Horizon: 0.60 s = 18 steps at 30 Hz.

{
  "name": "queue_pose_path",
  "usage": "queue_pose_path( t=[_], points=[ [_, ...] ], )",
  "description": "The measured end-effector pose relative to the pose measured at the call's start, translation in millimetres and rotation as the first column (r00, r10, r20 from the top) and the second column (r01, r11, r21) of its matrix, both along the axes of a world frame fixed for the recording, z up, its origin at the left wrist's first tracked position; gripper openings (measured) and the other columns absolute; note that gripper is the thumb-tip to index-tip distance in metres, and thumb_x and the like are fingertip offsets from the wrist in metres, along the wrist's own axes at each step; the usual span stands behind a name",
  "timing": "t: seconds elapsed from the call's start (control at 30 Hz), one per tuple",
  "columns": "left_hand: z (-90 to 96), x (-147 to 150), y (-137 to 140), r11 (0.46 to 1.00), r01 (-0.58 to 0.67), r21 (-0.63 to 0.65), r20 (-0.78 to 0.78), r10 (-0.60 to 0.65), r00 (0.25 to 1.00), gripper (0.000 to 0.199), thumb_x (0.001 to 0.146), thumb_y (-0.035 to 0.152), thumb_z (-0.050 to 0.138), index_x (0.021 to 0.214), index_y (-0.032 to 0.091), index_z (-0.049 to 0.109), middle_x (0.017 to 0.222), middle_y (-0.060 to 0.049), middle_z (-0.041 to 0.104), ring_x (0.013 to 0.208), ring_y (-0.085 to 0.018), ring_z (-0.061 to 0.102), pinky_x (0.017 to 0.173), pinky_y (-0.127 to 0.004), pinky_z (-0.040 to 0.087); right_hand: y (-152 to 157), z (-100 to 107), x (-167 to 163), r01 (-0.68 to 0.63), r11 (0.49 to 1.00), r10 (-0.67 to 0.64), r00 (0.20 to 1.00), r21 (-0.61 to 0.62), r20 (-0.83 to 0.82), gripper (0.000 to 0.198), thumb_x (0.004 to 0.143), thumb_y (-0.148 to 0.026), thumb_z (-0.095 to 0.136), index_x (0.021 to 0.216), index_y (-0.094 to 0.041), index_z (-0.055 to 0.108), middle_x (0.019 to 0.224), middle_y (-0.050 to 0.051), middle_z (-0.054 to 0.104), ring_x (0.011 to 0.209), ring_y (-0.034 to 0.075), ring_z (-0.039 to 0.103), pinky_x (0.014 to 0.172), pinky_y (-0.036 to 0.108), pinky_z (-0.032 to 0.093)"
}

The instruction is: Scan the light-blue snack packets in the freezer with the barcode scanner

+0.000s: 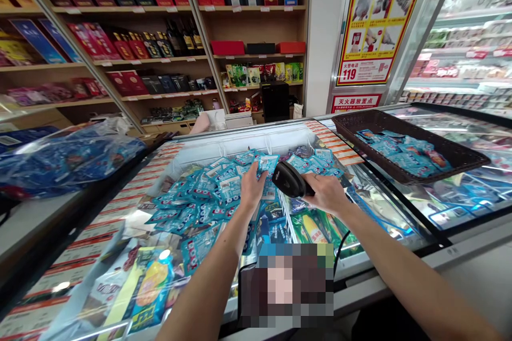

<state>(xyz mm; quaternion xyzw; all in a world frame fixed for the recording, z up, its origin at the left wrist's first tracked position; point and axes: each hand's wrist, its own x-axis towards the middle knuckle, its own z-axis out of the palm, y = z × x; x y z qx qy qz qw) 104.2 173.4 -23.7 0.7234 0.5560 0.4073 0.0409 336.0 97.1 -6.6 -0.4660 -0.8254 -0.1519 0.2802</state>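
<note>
Head cam | L hand [251, 187] fingers pinch blue-white packet [267, 162] | R hand [328, 193] fingers wrapped round black scanner [290, 179]

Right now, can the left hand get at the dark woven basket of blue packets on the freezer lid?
Probably not easily: the left hand holds a blue packet, and the right hand with the black scanner lies between it and the dark woven basket.
</note>
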Motion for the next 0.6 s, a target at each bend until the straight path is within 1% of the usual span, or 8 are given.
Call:
queue_pose_path(
  t=[0.2,0.33,0.47,0.6],
  points=[
    [-3.2,-0.2,1.4,1.0,-0.01,0.004,0.0,0.01,1.0,0.038,0.084,0.038,0.048,0.115,0.017,0.051,0.095,-0.009,0.063,0.086,-0.023,0.059,0.071,-0.031,0.043,-1.3,1.1,-1.2,0.0,0.999,0.001,1.0,-0.037,0.017,0.029,0.082,-0.035,0.052,0.105,-0.018,0.056,0.087,0.004,0.067,0.076,0.018,0.062,0.059,0.026,0.035],
    [-3.4,-0.8,1.7,1.0,0.011,-0.01,0.012,-0.011,1.0,0.042,0.084,0.039,0.048,0.119,0.017,0.05,0.099,-0.01,0.063,0.089,-0.024,0.06,0.075,-0.032,0.044,-1.5,1.6,-1.6,-0.006,0.998,0.007,1.0,-0.055,0.026,0.031,0.08,-0.034,0.054,0.106,-0.018,0.055,0.089,0.005,0.067,0.078,0.018,0.062,0.061,0.026,0.035],
    [-3.4,0.1,1.6,0.999,0.006,-0.034,0.02,-0.006,1.0,0.042,0.084,0.038,0.047,0.12,0.016,0.05,0.095,-0.011,0.064,0.089,-0.025,0.061,0.078,-0.035,0.045,-2.4,2.2,-2.9,-0.004,0.999,0.005,1.0,-0.045,0.022,0.029,0.08,-0.034,0.053,0.104,-0.019,0.056,0.088,0.004,0.067,0.076,0.018,0.062,0.06,0.026,0.034],
    [-4.9,1.3,1.3,1.0,0.006,-0.031,0.06,-0.005,0.998,0.047,0.083,0.039,0.049,0.125,0.017,0.048,0.106,-0.012,0.063,0.098,-0.026,0.059,0.083,-0.037,0.045,-3.2,2.3,-2.5,-0.005,1.0,0.005,1.0,-0.012,0.019,0.028,0.08,-0.035,0.053,0.103,-0.019,0.056,0.085,0.003,0.067,0.072,0.017,0.062,0.059,0.025,0.034]
  ],
)
